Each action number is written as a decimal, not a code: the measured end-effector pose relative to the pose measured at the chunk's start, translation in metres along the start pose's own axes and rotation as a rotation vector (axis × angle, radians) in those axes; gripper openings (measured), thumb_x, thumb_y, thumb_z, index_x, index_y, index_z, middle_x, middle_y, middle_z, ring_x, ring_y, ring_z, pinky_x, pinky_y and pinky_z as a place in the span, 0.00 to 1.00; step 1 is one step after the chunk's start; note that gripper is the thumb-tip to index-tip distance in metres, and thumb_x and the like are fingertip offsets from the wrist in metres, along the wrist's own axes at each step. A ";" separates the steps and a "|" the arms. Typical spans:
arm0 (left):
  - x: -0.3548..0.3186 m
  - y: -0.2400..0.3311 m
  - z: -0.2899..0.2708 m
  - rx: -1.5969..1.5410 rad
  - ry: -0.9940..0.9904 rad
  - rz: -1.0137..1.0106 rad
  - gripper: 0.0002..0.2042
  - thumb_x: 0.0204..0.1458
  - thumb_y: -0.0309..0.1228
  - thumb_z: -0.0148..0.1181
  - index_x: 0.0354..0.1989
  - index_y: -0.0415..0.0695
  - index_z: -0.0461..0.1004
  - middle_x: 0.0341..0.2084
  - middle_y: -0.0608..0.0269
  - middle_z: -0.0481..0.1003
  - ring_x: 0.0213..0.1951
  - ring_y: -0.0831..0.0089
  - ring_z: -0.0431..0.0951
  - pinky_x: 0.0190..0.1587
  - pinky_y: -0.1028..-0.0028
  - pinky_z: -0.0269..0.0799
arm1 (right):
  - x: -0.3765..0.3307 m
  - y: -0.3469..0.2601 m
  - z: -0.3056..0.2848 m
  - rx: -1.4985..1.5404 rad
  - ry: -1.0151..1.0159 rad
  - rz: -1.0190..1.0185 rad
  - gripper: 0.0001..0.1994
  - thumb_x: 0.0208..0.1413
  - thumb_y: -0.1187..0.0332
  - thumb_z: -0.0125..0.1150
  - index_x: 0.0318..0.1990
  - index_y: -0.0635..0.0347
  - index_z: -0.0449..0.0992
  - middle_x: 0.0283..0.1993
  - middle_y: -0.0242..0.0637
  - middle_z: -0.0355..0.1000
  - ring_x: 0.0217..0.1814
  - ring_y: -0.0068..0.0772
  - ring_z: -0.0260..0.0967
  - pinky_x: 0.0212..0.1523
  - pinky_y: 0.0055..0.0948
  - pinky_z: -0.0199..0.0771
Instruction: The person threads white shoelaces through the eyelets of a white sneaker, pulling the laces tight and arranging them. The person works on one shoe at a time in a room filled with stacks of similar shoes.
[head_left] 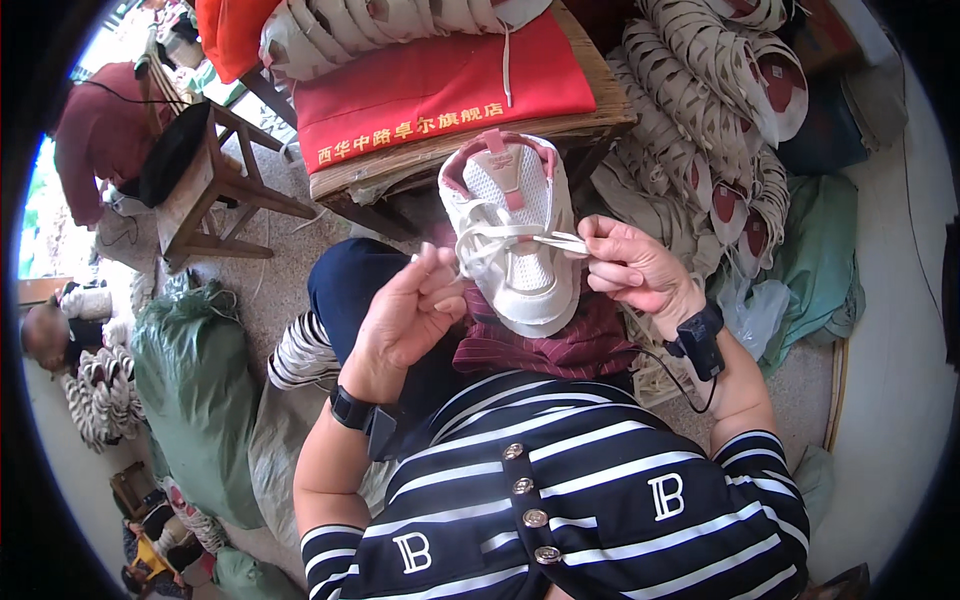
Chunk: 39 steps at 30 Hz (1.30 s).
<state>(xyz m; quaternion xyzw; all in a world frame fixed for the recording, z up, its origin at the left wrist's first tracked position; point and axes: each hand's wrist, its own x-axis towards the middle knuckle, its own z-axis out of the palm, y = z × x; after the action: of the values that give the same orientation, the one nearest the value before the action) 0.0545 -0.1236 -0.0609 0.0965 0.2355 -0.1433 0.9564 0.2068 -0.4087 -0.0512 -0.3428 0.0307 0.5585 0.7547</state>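
Head view: white shoe [524, 256] centred, toe [540, 312] near, over maroon striped cloth [505, 345]. Laces [564, 242] are pinched in right hand [632, 268]; left hand [410, 312] curled just left, grip cannot be told. Shoe probably light, mesh [532, 272] soft; best gripped by its firmer sides.

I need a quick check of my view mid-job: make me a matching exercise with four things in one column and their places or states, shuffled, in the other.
Things
1. Right hand
2. White shoe
3. Red cloth
4. Large green sack with a bunched neck

Places or states
A. Lying on the wooden table
B. On the floor, on the left of the picture
C. Pinching a white lace
D. Between the two hands, toe toward the person

Pairs: 1-C, 2-D, 3-A, 4-B
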 end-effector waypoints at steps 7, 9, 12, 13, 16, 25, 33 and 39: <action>-0.016 0.033 0.023 -0.049 -0.138 0.124 0.22 0.74 0.47 0.41 0.28 0.49 0.65 0.18 0.77 0.52 0.21 0.82 0.51 0.28 0.78 0.53 | 0.007 0.000 -0.016 0.013 -0.138 -0.062 0.03 0.69 0.73 0.55 0.46 0.58 0.69 0.35 0.27 0.73 0.13 0.06 0.49 0.21 0.17 0.49; -0.019 0.045 0.038 -0.029 -0.186 0.184 0.22 0.75 0.47 0.39 0.27 0.49 0.63 0.18 0.76 0.53 0.20 0.82 0.50 0.27 0.77 0.54 | 0.006 -0.004 -0.016 -0.002 -0.125 0.001 0.04 0.68 0.73 0.56 0.46 0.59 0.70 0.34 0.27 0.71 0.15 0.08 0.52 0.22 0.17 0.51; -0.020 0.061 0.058 0.012 -0.274 0.230 0.23 0.75 0.45 0.37 0.25 0.50 0.62 0.17 0.75 0.53 0.18 0.82 0.49 0.27 0.76 0.55 | 0.007 -0.004 -0.007 -0.342 0.194 -0.059 0.05 0.68 0.72 0.57 0.47 0.60 0.71 0.33 0.26 0.70 0.20 0.11 0.57 0.25 0.16 0.57; -0.020 0.061 0.066 0.033 -0.291 0.222 0.23 0.75 0.45 0.37 0.25 0.50 0.61 0.17 0.75 0.53 0.18 0.82 0.49 0.26 0.76 0.54 | 0.007 -0.002 -0.003 -0.507 0.361 -0.106 0.05 0.67 0.72 0.57 0.48 0.60 0.71 0.33 0.27 0.70 0.22 0.12 0.59 0.26 0.16 0.59; -0.017 0.065 0.087 0.090 -0.352 0.198 0.24 0.75 0.45 0.37 0.23 0.50 0.60 0.16 0.75 0.51 0.17 0.81 0.47 0.24 0.76 0.53 | 0.006 0.016 0.017 -0.839 0.476 -0.563 0.06 0.68 0.72 0.57 0.48 0.61 0.72 0.34 0.26 0.69 0.29 0.14 0.63 0.30 0.17 0.64; 0.006 0.109 0.165 0.516 -0.296 0.254 0.24 0.75 0.39 0.37 0.20 0.51 0.58 0.16 0.75 0.51 0.17 0.80 0.47 0.24 0.75 0.48 | -0.001 0.044 0.045 -1.831 -0.221 -1.017 0.23 0.51 0.77 0.67 0.57 0.64 0.77 0.56 0.43 0.77 0.63 0.47 0.73 0.68 0.44 0.69; -0.010 0.099 0.256 1.125 -0.185 1.035 0.11 0.67 0.27 0.46 0.29 0.46 0.68 0.21 0.72 0.65 0.20 0.79 0.60 0.28 0.80 0.59 | -0.006 0.030 0.036 -1.916 -0.274 -0.982 0.19 0.54 0.72 0.70 0.54 0.63 0.81 0.59 0.43 0.77 0.65 0.43 0.73 0.70 0.43 0.70; -0.022 0.115 0.246 0.852 -0.540 0.632 0.21 0.74 0.36 0.35 0.24 0.49 0.64 0.16 0.74 0.57 0.17 0.79 0.53 0.25 0.78 0.57 | 0.005 0.018 0.043 -1.763 -0.327 -1.024 0.12 0.55 0.74 0.68 0.48 0.61 0.81 0.51 0.41 0.79 0.53 0.43 0.78 0.53 0.42 0.78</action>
<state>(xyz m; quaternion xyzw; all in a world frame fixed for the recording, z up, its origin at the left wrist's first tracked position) 0.1766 -0.0726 0.1769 0.4974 -0.1343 0.0468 0.8558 0.1790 -0.3780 -0.0293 -0.6661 -0.6422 0.0341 0.3779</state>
